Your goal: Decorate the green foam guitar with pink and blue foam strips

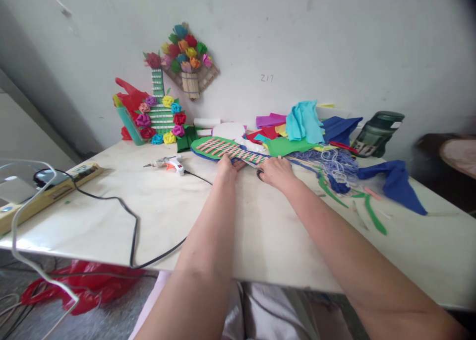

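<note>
The tabletop (282,245) is the biggest thing here, pale and stretching across the middle of the frame, with a heap of coloured sheets and blue strands crowding its right half. Near the centre of the frame lies a long green panel (240,150), rounded at its left end and narrowing toward the right, its rim edged in blue.

Two hands work at it. The right hand (277,172), just right of centre, is curled shut around a pair of scissors, and it sits at the panel's narrow end. The left hand (225,165), near the middle of the frame, is closed on the panel's lower edge, thumb side toward the top face (the far fingertips are hidden, so how they bear underneath I cannot tell). The panel therefore lies right at both hands, running from above and left of the left grip across to the right one.

Left of the left hand, well apart from it, a white glue gun (177,165) rests on its side. The scissors (259,174) show a black handle loop beside the right fingers. Smallest are the pinkish sticks (212,146), laid crosswise on the panel.
</note>
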A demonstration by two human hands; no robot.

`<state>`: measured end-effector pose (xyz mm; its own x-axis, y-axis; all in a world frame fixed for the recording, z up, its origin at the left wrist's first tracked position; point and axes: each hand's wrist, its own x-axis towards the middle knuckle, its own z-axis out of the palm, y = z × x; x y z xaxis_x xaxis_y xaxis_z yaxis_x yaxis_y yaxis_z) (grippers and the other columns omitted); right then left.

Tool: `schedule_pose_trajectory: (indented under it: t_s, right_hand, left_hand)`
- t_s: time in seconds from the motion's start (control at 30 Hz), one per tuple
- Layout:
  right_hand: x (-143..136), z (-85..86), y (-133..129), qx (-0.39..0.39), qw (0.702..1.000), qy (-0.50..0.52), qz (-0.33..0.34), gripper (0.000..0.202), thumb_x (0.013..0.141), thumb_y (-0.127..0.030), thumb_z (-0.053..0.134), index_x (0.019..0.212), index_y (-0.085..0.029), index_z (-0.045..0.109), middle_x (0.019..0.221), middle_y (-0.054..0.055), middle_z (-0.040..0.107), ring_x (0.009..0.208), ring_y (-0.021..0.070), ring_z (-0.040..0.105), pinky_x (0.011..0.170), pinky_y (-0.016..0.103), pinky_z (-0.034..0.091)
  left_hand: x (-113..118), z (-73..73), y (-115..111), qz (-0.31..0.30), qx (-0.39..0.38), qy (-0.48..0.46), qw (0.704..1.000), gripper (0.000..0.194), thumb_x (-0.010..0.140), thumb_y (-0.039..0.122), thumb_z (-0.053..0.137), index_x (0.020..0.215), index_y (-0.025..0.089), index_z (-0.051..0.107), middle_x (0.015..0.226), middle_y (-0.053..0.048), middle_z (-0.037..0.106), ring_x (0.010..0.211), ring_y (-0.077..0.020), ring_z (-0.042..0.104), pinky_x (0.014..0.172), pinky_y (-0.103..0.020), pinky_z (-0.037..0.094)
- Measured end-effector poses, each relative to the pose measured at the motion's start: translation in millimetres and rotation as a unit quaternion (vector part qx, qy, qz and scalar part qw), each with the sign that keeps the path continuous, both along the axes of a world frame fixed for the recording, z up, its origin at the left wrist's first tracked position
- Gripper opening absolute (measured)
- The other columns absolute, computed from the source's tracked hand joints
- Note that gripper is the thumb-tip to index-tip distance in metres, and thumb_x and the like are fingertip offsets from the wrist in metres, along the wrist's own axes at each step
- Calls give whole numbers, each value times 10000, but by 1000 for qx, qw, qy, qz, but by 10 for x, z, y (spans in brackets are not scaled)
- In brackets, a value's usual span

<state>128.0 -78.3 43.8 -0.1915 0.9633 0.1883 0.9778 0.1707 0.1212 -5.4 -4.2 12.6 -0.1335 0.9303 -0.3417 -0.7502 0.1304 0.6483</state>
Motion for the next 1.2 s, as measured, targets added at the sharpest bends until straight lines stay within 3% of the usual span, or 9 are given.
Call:
schedule_pose_trajectory:
  t_s: [0.3,0.7,1.2]
  right_hand:
    - [-58,19,-41,1,1000,-17,-1,302,806,-279,466,980,-161,682,996,163,660,965,276,597,895,414,372]
    - [48,50,-67,20,1000,-5,-12,375,789,-292,471,1063,-128,668,1056,179,653,1067,303,555,901,406,389]
    - [179,122,-85,-7,1000,5,-21,304,773,-297,478,975,-254,702,955,104,683,913,261,620,743,360,450]
  left_hand:
    - [6,-7,-4,14,8,-2,1000,252,838,141,394,1032,107,550,851,-131,639,861,-278,652,742,-468,531]
    - [-21,-41,44,40,2,-9,999,268,872,212,372,1076,130,526,922,-130,635,880,-260,651,739,-445,537]
    - [-28,-45,51,69,2,-33,997,297,867,193,392,1139,152,507,1023,-140,616,916,-262,645,723,-435,547]
